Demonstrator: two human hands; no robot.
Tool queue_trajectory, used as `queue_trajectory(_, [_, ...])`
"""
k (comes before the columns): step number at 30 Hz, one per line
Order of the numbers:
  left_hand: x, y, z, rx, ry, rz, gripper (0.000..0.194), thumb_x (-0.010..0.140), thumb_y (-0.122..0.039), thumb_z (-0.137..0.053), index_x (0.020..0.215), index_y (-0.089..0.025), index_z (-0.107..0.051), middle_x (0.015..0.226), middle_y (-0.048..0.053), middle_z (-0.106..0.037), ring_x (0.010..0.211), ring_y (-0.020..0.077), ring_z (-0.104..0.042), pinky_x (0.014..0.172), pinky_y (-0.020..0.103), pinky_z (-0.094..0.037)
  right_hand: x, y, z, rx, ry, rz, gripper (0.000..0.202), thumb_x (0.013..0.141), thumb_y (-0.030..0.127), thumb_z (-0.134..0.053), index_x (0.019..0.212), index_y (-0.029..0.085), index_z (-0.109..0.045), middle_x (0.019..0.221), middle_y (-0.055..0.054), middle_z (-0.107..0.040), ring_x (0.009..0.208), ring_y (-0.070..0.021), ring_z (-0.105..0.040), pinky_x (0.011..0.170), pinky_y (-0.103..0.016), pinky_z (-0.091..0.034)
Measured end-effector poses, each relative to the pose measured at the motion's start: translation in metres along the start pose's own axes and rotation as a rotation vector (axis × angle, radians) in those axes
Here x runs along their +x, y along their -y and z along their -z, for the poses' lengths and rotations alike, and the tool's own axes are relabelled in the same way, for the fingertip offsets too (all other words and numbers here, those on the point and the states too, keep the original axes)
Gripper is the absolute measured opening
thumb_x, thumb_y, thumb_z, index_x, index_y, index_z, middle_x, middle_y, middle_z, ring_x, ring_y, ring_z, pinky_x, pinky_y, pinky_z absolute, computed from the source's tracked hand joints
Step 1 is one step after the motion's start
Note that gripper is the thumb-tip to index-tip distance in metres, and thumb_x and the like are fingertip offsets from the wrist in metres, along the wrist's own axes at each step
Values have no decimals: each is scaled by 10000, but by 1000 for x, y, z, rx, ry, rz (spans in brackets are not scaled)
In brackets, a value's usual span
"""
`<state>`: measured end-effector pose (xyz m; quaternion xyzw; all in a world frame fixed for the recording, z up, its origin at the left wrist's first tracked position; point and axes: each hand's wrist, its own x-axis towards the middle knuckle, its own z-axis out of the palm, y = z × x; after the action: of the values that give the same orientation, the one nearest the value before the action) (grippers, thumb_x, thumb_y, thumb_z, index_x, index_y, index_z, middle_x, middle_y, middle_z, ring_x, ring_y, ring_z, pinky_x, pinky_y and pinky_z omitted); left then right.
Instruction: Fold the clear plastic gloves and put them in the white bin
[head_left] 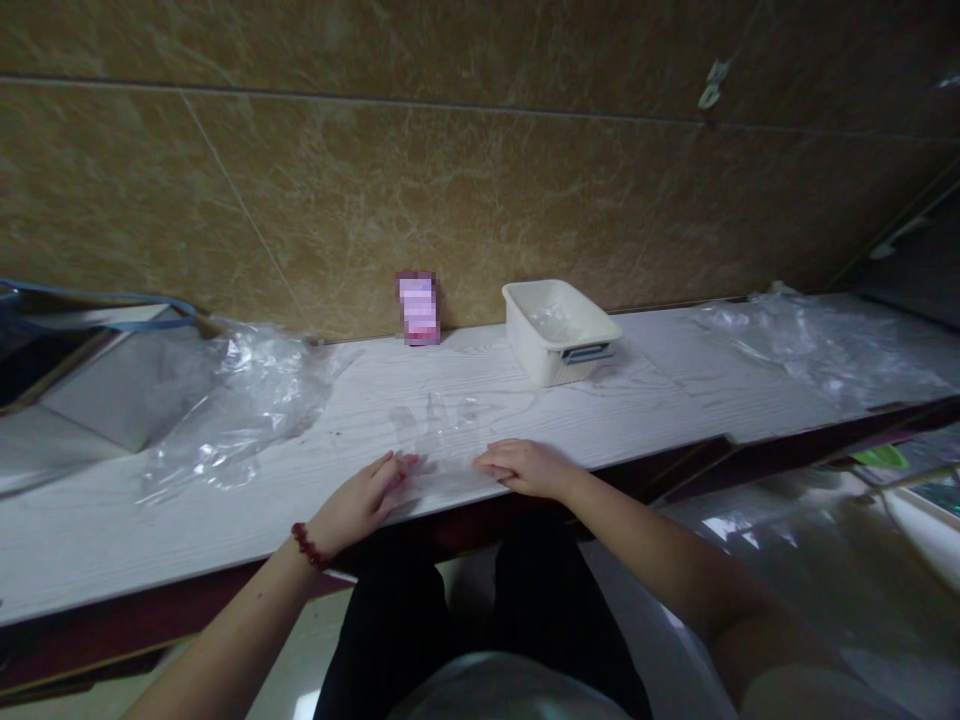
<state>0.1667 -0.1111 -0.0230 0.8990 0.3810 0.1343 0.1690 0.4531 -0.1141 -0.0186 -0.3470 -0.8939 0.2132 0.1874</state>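
A thin clear plastic piece (448, 425), like a small flat bag, lies on the white wood-grain tabletop (360, 400) between my hands. My left hand (367, 495), with a red bead bracelet at the wrist, is closed at its near left corner, thumb and fingers together. From the right, my right hand (529, 467) rests at the table's front edge, its fingers pressed together on the near right corner. The film is so transparent that its exact outline is hard to see. Beyond my right hand stands a cream plastic basket (529, 345) with clear plastic inside and a grey handle.
Crumpled clear plastic (259, 400) lies at left beside a white box-like thing (105, 390) with a blue rim. More clear plastic (817, 340) spreads at right. A blurred phone (418, 308) leans against the brown marbled wall (450, 190). Dark-clothed legs are below the table edge.
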Motion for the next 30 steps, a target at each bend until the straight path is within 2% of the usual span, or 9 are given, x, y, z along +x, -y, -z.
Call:
queue_trajectory(3, [8, -5, 6, -125, -42, 125, 189, 821, -290, -327, 905, -197, -468, 1117, 71, -566, 986, 170, -536, 836, 322, -424, 9, -6, -2, 97, -102, -92, 316, 757, 129, -426, 1033, 187, -570, 1031, -23, -604, 961, -123, -534, 844, -253, -388])
queue_trajectory(7, [24, -3, 10, -279, -162, 166, 174, 786, -332, -391, 803, -188, -487, 1022, 60, -597, 925, 168, -549, 813, 307, -420, 31, -15, -3, 202, -220, -216, 319, 664, 69, -468, 944, 162, -588, 903, -12, -628, 832, -124, -563, 746, -230, -416])
queue_trajectory(10, [37, 3, 9, -435, -272, 237, 200, 750, -353, -425, 785, -170, -496, 906, 57, -610, 836, 158, -561, 750, 282, -434, 49, -17, -3, 167, -285, -354, 195, 690, 135, -484, 844, 158, -601, 814, -12, -628, 729, -120, -557, 664, -220, -417])
queue_trajectory(12, [46, 7, 7, -491, -345, 350, 223, 724, -361, -436, 782, -160, -511, 804, 37, -607, 742, 149, -559, 684, 266, -436, 61, -18, -2, 119, -328, -439, 139, 707, 186, -495, 792, 160, -603, 802, -18, -627, 723, -121, -551, 646, -215, -408])
queue_trajectory(16, [61, 10, 6, -460, -415, 580, 260, 677, -366, -434, 766, -151, -551, 645, 0, -566, 610, 142, -519, 564, 247, -401, 79, -19, 3, 72, -290, -664, 222, 754, 321, -467, 741, 144, -601, 720, -35, -627, 642, -121, -547, 573, -209, -386])
queue_trajectory(20, [72, 9, 10, -429, -414, 692, 251, 635, -359, -422, 705, -151, -544, 552, -18, -506, 534, 127, -466, 489, 227, -346, 92, -22, 11, 62, -136, -818, 270, 760, 329, -439, 746, 134, -624, 635, -28, -622, 537, -100, -534, 507, -192, -348])
queue_trajectory(24, [81, 12, 14, -284, -332, 741, 264, 640, -363, -380, 638, -158, -547, 515, -11, -484, 526, 130, -458, 482, 228, -320, 98, -27, 16, 24, -39, -851, 286, 754, 313, -432, 735, 136, -656, 594, -35, -621, 532, -107, -546, 488, -191, -332])
queue_trajectory(27, [88, 17, 17, -214, -297, 765, 258, 635, -357, -385, 599, -161, -548, 515, 4, -496, 549, 143, -471, 494, 235, -314, 99, -32, 17, -41, -38, -839, 281, 750, 312, -435, 725, 140, -656, 619, -45, -632, 580, -119, -565, 502, -193, -341])
queue_trajectory(30, [95, 22, 20, -191, -274, 783, 238, 621, -344, -408, 590, -157, -552, 517, 16, -510, 546, 148, -478, 491, 237, -314, 98, -36, 16, -149, -111, -787, 237, 720, 320, -472, 734, 161, -646, 715, -49, -649, 681, -135, -578, 555, -194, -363])
